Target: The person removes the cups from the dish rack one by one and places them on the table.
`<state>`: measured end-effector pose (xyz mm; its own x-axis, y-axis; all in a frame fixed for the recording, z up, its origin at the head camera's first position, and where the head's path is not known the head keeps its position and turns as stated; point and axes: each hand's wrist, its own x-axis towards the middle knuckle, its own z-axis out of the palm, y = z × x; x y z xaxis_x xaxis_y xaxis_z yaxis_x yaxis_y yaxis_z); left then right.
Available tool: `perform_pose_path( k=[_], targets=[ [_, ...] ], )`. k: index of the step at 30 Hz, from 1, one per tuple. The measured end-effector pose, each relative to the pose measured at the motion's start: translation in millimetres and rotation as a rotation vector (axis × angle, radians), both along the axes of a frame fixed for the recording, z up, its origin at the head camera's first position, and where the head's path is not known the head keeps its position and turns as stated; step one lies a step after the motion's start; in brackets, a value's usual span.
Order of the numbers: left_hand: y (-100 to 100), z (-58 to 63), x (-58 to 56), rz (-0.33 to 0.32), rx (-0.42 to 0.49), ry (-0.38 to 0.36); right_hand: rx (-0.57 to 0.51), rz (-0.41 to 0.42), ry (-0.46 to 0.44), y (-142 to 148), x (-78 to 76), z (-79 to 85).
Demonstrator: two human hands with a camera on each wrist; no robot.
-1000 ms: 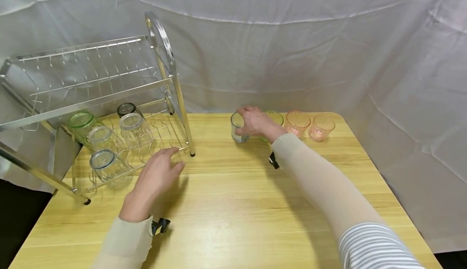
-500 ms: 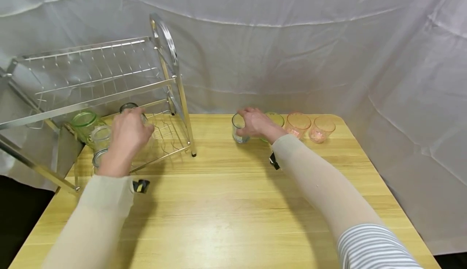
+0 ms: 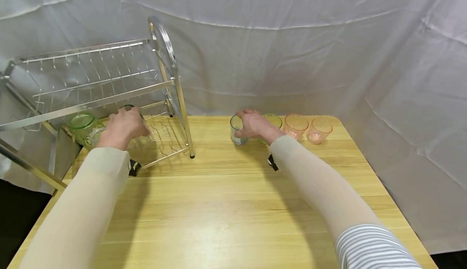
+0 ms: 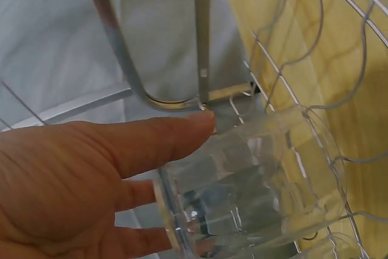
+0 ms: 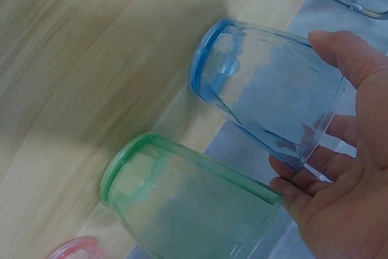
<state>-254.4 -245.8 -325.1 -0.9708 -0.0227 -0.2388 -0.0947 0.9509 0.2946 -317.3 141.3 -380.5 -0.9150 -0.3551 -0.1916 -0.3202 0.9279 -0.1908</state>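
On the lower tier of the metal rack, my left hand reaches down among the glasses. In the left wrist view its thumb and fingers hold opposite sides of a clear faceted glass, close to its near end. My right hand grips a blue-tinted glass at its upper end, thumb on one side and fingers on the other. That glass stands on the table near the back edge. Beside it is a green glass, right at my right fingertips. The left hand hides parts of the rack's glasses in the head view.
Two pink glasses stand to the right of the green one. A green glass and a dark glass sit on the rack's lower tier. The rack's upper tier overhangs them. A grey cloth hangs behind the table.
My left hand has moved left and forward from the rack's front edge onto a clear glass inside the lower tier. The right hand has stayed on the blue-tinted glass.
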Motion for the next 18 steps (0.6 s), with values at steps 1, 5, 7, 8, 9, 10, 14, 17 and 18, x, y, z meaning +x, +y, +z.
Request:
perform_pose_path(
  k=[1,5,7,8,9,10,14,17,18],
  targets=[
    [-0.5,-0.1,-1.0,-0.017,-0.014,-0.013,-0.001,-0.001,-0.001,0.1,0.3,0.0],
    [-2.9,-0.4,-4.9,-0.069,-0.052,-0.042,0.006,0.007,-0.001,-0.2,-0.1,0.1],
    [-3.6,-0.5,-6.5,-0.077,-0.055,-0.051,0.008,0.007,0.001,-0.3,-0.2,0.2],
    [-4.0,-0.6,-7.3,-0.082,-0.057,-0.055,0.008,0.007,0.002,-0.2,-0.4,0.1],
    [-4.3,-0.8,-8.1,-0.089,-0.062,-0.059,0.009,0.006,0.003,-0.1,-0.6,-0.1],
    [-4.5,-0.8,-8.7,-0.098,-0.067,-0.06,0.009,0.006,0.004,0.0,-0.7,-0.3],
    [-5.1,-1.1,-11.3,-0.133,-0.088,-0.046,0.013,0.007,0.008,0.1,-0.7,-0.5],
    [-5.1,-1.5,-12.8,-0.154,-0.102,-0.025,0.011,0.007,0.007,-0.4,-0.4,0.1],
    [-5.3,-1.9,-13.2,-0.159,-0.104,-0.019,0.01,0.007,0.006,-0.6,-0.3,0.3]
  ],
)
